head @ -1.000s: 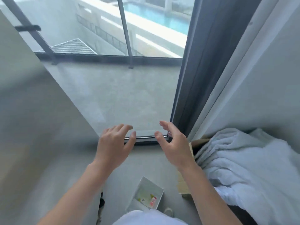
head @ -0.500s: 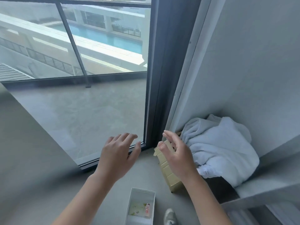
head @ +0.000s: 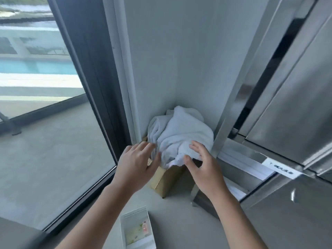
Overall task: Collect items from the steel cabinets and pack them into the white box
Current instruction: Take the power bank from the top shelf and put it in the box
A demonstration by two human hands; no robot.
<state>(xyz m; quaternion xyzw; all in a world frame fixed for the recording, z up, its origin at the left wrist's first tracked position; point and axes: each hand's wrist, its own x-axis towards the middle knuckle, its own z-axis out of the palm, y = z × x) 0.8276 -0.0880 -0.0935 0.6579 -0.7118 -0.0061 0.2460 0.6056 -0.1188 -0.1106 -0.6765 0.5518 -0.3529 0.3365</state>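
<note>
The white box (head: 124, 230) lies open on the floor near my feet, with a pale card and a small pink item inside. The steel cabinets (head: 287, 108) rise at the right, doors shut, a white label on one edge. My left hand (head: 135, 165) and my right hand (head: 202, 166) are held out in front of me, fingers spread, holding nothing. Both hover in front of a crumpled white towel (head: 181, 133) that sits on a cardboard box (head: 166, 180) in the wall corner. Whether the fingers touch the towel I cannot tell.
A tall glass window with a dark frame (head: 93, 78) fills the left, with a balcony and pool outside. White wall panels (head: 161, 60) form the corner behind the towel. The grey floor (head: 179, 221) stretches around the white box.
My view has swung right, from the window to the corner and the steel cabinets. Both hands, still spread and holding nothing, now sit in front of the towel instead of the window sill.
</note>
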